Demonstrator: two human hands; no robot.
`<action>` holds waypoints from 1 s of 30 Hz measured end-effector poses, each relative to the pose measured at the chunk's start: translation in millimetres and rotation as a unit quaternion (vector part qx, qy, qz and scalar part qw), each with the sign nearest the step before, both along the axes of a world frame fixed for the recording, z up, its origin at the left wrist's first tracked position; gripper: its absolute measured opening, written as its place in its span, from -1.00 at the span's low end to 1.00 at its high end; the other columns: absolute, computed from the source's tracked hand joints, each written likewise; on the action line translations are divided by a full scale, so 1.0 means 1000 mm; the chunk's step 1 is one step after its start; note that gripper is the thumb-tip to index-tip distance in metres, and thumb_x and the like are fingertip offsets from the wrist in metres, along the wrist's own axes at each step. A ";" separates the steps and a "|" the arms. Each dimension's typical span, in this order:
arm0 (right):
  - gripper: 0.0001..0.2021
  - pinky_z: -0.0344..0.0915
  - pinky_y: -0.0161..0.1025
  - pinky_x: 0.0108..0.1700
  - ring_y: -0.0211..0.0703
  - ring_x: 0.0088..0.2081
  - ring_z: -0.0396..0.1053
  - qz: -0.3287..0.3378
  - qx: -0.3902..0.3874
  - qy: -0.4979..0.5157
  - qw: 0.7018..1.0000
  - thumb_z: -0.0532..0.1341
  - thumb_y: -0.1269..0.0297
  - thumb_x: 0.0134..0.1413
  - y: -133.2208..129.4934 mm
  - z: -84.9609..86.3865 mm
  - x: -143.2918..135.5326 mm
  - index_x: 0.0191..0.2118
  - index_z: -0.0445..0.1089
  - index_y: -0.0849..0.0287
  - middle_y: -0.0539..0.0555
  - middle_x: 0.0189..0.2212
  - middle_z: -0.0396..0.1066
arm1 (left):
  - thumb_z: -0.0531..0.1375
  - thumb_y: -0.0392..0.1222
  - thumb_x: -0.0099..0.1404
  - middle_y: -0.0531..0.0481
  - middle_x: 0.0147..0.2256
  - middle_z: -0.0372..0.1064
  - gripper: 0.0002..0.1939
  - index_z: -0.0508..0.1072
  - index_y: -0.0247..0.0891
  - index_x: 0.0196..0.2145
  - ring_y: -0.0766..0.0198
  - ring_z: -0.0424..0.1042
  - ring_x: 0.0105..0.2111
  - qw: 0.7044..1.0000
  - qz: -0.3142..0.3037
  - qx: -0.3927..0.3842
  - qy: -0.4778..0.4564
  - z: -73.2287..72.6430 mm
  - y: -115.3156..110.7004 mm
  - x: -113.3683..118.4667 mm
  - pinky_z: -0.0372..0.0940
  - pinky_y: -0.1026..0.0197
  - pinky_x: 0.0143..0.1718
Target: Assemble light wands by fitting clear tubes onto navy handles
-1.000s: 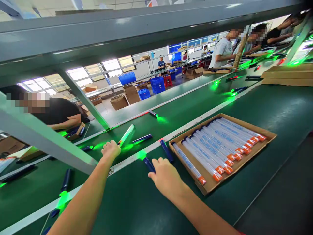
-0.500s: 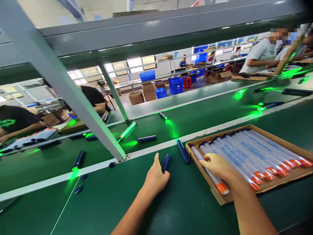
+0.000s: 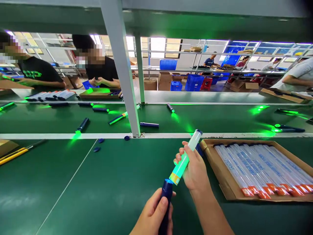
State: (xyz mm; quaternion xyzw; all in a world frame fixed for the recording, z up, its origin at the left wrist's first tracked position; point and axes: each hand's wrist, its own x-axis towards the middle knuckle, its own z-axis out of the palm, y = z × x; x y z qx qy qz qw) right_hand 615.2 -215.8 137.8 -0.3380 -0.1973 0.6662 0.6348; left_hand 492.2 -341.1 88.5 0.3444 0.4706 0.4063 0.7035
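Note:
My left hand (image 3: 155, 210) is wrapped round a dark blue flashlight (image 3: 167, 192), its head pointing up and away. In my right hand (image 3: 197, 171) is a translucent tube (image 3: 182, 163) with a dark cap on its far end. The tube glows green, and its orange-banded near end meets or almost meets the flashlight's lit head; I cannot tell which. Right of my hands lies a cardboard tray (image 3: 221, 182) holding several clear tubes (image 3: 259, 163) with blue print and orange ends. Another dark blue flashlight (image 3: 200, 150) lies partly hidden behind my right hand.
A white post (image 3: 122, 71) rises at the bench's far edge. Beyond it, several lit flashlights (image 3: 83, 125) lie on the green belt (image 3: 171, 119). Dark round caps (image 3: 96, 149) and a yellow-handled tool (image 3: 14, 156) are at left. Co-workers (image 3: 101, 70) sit across the line.
My right hand has lifted a tube out of the tray and brought it to the flashlight. My left hand has picked up the flashlight and drawn it nearer. The view has turned left and levelled.

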 end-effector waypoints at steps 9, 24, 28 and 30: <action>-0.65 0.20 -0.44 -0.58 -0.40 -0.55 0.19 -0.003 0.006 -0.042 0.999 0.42 0.18 0.01 -0.021 0.017 -0.017 -0.13 0.33 0.09 -0.14 -0.48 0.22 | 0.00 0.37 0.35 0.15 -0.45 0.19 -0.43 0.28 -0.21 -0.06 0.47 0.10 -0.66 0.992 -0.044 0.061 0.097 -0.003 -0.011 -0.003 -0.01 0.35 -0.69; -0.81 0.03 -0.48 -0.71 -0.43 -0.67 0.02 0.093 0.090 -0.074 0.989 0.30 0.23 0.14 -0.031 0.031 -0.027 -0.17 0.30 0.08 -0.19 -0.57 0.15 | 0.10 0.25 0.37 0.14 -0.47 0.21 -0.54 0.40 -0.22 -0.11 0.54 0.07 -0.73 0.979 -0.061 0.060 -0.188 -0.008 -0.013 -0.001 0.05 0.41 -0.73; -0.84 0.13 -0.40 -0.68 -0.38 -0.68 0.11 0.092 0.197 -0.104 0.971 0.26 0.24 0.18 -0.041 0.062 -0.031 -0.18 0.27 0.04 -0.19 -0.59 0.20 | 0.08 0.21 0.41 -0.09 -0.15 0.46 -0.48 0.42 -0.17 0.13 0.19 0.45 -0.11 0.979 -0.047 0.197 0.005 0.029 0.014 -0.037 0.36 0.17 0.00; -0.87 0.20 -0.34 -0.63 -0.33 -0.67 0.18 0.091 0.255 -0.150 0.951 0.24 0.22 0.22 -0.044 0.073 -0.037 -0.17 0.27 0.02 -0.18 -0.62 0.22 | 0.03 0.27 0.40 -0.10 0.14 0.36 -0.38 0.30 -0.07 0.27 0.04 0.24 0.22 0.954 0.034 0.293 0.043 0.069 0.035 -0.051 0.10 0.00 0.29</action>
